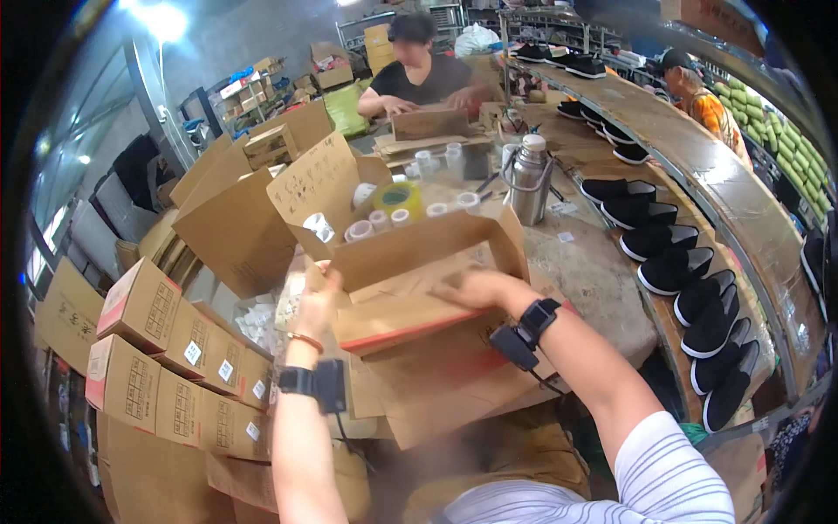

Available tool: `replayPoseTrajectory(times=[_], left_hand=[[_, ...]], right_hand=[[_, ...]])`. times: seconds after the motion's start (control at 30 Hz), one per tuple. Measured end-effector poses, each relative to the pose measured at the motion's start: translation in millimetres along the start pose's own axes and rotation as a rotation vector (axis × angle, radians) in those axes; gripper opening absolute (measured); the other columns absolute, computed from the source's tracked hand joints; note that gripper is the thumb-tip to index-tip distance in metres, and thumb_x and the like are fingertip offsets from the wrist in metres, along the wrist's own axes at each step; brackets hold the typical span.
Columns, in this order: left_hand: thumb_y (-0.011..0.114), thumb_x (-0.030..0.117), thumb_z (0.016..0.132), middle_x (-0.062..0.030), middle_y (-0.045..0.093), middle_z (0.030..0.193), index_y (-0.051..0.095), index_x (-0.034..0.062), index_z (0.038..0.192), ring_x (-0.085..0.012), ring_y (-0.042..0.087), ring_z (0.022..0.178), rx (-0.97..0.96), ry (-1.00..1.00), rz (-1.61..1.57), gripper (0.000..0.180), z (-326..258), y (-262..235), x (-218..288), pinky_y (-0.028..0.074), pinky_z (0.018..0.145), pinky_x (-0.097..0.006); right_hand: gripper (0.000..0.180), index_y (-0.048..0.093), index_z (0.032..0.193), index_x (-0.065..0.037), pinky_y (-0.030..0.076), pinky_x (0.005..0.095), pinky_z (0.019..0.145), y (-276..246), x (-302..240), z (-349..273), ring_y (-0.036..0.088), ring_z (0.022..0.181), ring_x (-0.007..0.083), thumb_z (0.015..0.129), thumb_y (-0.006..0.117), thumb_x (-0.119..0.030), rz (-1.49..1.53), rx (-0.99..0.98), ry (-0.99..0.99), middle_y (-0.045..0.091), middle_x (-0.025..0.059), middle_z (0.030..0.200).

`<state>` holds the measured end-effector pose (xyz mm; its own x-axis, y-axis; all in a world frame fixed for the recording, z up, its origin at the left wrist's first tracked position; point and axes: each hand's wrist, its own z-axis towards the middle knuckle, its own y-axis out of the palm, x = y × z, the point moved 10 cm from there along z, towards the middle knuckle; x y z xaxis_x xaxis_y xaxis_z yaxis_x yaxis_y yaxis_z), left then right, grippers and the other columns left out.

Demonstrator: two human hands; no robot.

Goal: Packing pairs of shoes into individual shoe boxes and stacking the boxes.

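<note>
A brown cardboard box (pixel 419 288) with a red stripe lies half-folded on the worktable in front of me. My left hand (pixel 316 301) grips its left edge near the upright flap. My right hand (pixel 476 286) lies flat on the inner flap at the box's middle, fingers pointing left. Both wrists carry black bands. More flat cardboard (pixel 454 384) is stacked under the box.
Tape rolls (pixel 397 199) and a steel flask (pixel 529 179) stand behind the box. Stacked small cartons (pixel 166 349) are at my left. Black shoes (pixel 681 271) line a conveyor on the right. One person (pixel 419 74) works opposite, another (pixel 707 100) far right.
</note>
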<state>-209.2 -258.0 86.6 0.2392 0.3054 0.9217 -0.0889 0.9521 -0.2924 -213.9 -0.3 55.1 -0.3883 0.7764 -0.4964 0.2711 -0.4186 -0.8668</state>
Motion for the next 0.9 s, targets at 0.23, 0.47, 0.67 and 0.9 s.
replayPoseTrajectory(times=[0.23,0.47,0.67,0.9], left_hand=[[0.088,0.032,0.054,-0.0179,0.044,0.129,0.019,0.011,0.141,-0.0336,0.042,0.122,0.146,0.046,0.806,0.113,-15,23,41,0.038,0.101,-0.044],[0.079,0.015,0.068,-0.013,0.043,0.13,0.051,0.0084,0.128,-0.0284,0.044,0.119,0.029,0.479,0.193,0.066,-23,1,15,0.039,0.101,-0.039],[0.079,0.006,0.062,-0.012,0.049,0.114,0.063,0.0108,0.111,-0.0278,0.047,0.111,0.242,0.227,0.741,0.052,-69,41,79,0.04,0.094,-0.035],[0.067,0.009,0.077,-0.0127,0.059,0.089,0.063,0.0012,0.088,-0.0273,0.058,0.086,0.401,0.79,0.458,0.014,-142,34,147,0.046,0.079,-0.038]], right_hand=[[0.024,0.064,0.087,-0.003,0.043,0.0448,0.082,-131,-50,-89,0.058,0.09,0.0331,0.089,0.055,-0.026,-0.075,1.115,-0.702,0.063,0.0125,0.092],[0.075,0.028,0.141,-0.01,0.033,0.0432,0.105,-70,28,-42,0.036,0.127,0.039,0.079,0.068,-0.022,0.155,0.818,-0.311,0.039,0.0251,0.133],[0.069,0.049,0.124,-0.012,0.045,0.0413,0.092,-82,28,-64,0.051,0.111,0.035,0.065,0.08,-0.028,0.084,0.561,-0.124,0.049,0.0164,0.119],[0.038,0.058,0.105,-0.006,0.046,0.0374,0.088,-109,2,-145,0.055,0.103,0.0297,0.076,0.071,-0.026,0.109,0.962,-0.293,0.051,0.0135,0.112]])
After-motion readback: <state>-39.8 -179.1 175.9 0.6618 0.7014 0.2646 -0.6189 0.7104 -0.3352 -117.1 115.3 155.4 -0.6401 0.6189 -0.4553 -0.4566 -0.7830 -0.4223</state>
